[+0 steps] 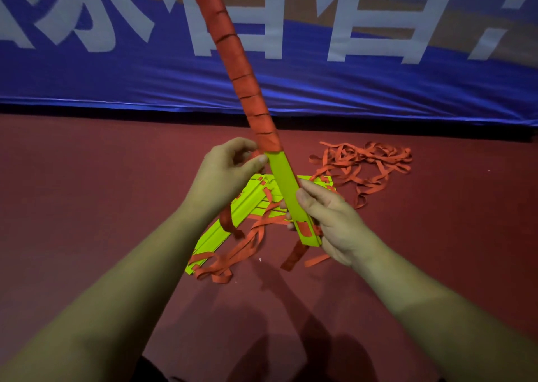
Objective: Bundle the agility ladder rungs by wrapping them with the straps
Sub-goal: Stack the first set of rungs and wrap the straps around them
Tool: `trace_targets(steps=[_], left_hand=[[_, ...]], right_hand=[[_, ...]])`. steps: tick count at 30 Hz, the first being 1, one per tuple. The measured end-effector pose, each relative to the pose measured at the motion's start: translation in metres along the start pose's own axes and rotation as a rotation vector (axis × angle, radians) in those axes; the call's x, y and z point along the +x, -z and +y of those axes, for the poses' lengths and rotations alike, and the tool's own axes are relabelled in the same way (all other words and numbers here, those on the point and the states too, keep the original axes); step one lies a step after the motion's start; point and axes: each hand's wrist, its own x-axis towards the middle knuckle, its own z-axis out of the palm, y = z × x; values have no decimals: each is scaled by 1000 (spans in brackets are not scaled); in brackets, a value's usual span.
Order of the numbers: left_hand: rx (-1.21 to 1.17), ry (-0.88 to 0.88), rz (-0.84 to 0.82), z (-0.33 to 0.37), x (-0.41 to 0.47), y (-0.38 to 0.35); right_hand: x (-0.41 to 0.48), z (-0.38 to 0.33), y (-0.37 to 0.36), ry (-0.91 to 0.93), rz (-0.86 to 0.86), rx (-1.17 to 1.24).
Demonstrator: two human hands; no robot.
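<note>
Rising between two hands was one bundle [283, 183] of yellow-green rungs, held above the floor [87, 192] and tilted up and away to the left. Orange strap [233, 46] wound round most of it in close, overlapping turns; only the lower stretch was bare, with an orange tab near its end. The right hand [329, 215] was clenched round that bare end. The left hand [224, 175] pinched the strap just beside the lowest turn, and a loose length hung below its wrist. Underneath, one pile [247, 204] of further rungs lay on the floor, their number unclear, straps trailing over it. One tangle [364, 160] of strap lay beyond, toward the floor's far edge, below a blue banner [145, 84].
</note>
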Motion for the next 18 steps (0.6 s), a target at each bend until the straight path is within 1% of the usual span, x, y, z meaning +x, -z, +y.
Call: trace_targets(steps=[3,5,7,9,11,13,15,16,18], left_hand=[[-18,25,12,8,-5,-10],[11,-10,63,15,-10,-16],[107,-82,151,18,-15,-21],[160,-116,186,18,-17,-24],[143,-70,165,14,-15,-24],[120,2,165,9,-10,-18],[72,65,158,4,-4,-11],[51,95,150,2,-2,-8],[52,125,151,-2,1,-4]], right_hand=[[4,4,-1,65,45,1],[7,7,-2,118,57,-40],[10,11,0,141,78,-138],[12,13,2,134,151,-299],[12,11,5,84,213,-406],[11,11,8,-14,195,-437],[9,15,12,-137,159,-535],[8,17,13,-195,142,-535],[6,19,15,-292,100,-451]])
